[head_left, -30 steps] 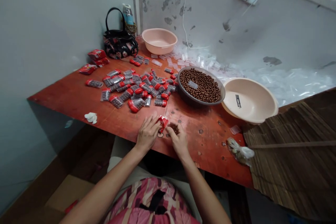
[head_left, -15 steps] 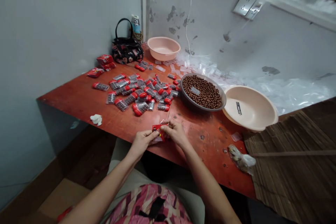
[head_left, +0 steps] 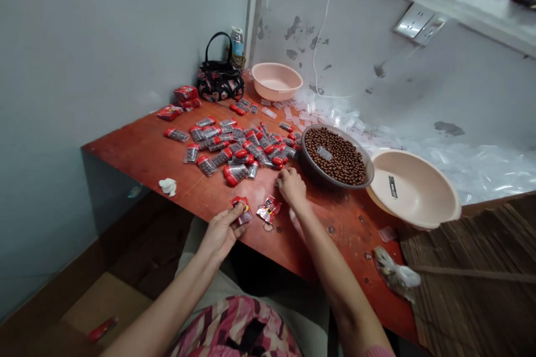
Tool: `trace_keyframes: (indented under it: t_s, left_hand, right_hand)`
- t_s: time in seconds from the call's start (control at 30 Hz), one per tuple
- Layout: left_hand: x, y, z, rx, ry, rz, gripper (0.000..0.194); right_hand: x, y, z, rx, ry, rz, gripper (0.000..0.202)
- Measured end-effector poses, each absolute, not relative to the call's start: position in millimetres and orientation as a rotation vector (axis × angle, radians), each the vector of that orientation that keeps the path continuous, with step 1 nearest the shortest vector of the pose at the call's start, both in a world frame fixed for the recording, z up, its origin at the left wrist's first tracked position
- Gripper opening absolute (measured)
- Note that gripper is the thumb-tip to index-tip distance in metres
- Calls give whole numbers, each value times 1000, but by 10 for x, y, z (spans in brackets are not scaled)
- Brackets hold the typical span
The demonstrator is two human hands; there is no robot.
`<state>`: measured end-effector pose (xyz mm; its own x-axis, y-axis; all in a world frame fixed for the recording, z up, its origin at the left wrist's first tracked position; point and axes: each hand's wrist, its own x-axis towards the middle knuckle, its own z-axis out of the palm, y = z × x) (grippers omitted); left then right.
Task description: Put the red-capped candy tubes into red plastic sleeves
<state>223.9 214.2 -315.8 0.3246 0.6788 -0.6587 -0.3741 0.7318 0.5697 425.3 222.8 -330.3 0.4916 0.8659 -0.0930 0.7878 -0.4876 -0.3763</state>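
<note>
Between the thumb and fingers of my left hand point(head_left: 224, 230) is a small red printed pouch point(head_left: 242, 210) with a clear lower part, held near the table's front edge. A second red pouch point(head_left: 268, 209) lies flat on the table just to its right. My right hand point(head_left: 292, 186) is curled low over the table, at the near right edge of a heap of small clear packs with red caps point(head_left: 234, 173), filled with dark balls. Its fingertips are bent down and what they hold, if anything, is hidden. A grey bowl of shiny brown balls point(head_left: 339, 156) stands just beyond it.
A peach basin point(head_left: 431, 201) stands right of the bowl, another basin point(head_left: 276, 81) at the back. Red boxes point(head_left: 185, 93) and a flowered handbag point(head_left: 220, 81) are at the back left. Stacked cardboard point(head_left: 473, 268) covers the right side. Clear plastic pieces point(head_left: 469, 162) line the wall.
My right hand has left the red pouch and moved up to the heap's edge. A red pouch now lies on the table between my hands. The view has swung left.
</note>
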Motion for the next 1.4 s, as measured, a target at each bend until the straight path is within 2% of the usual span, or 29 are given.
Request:
trace_keyframes:
  t_s: [0.17, 0.3, 0.4, 0.5, 0.57, 0.77, 1.03, 1.4]
  left_hand:
    - [2320, 2138, -3150, 221, 984, 812, 3]
    - [2351, 2135, -3133, 159, 976, 896, 2]
    - [2369, 2133, -3135, 119, 978, 935, 2]
    - [2430, 2112, -3139, 106, 965, 926, 3]
    - [2495, 2083, -3134, 107, 950, 907, 4]
    - [2647, 1981, -3099, 146, 912, 845, 1]
    - [2668, 1913, -3066, 413, 865, 801, 13]
    - [2644, 1896, -3048, 610, 811, 618, 18]
  right_hand:
    - [4489, 2041, -3305, -2499, -1221, 447, 50]
    - [4418, 1894, -3298, -2469, -1111, 489, 39]
    - [4161, 1619, -3237, -2119, -983, 521, 34]
    - [3796, 1286, -3167, -1619, -830, 824, 28]
    - [3580, 1129, -3143, -1484, -771, 955, 24]
    - [3382, 1022, -3183, -1536, -753, 890, 25]
    - [3443, 995, -3264, -1578, -810, 848, 28]
    - [3437, 1020, -3272, -1435, -647, 909, 29]
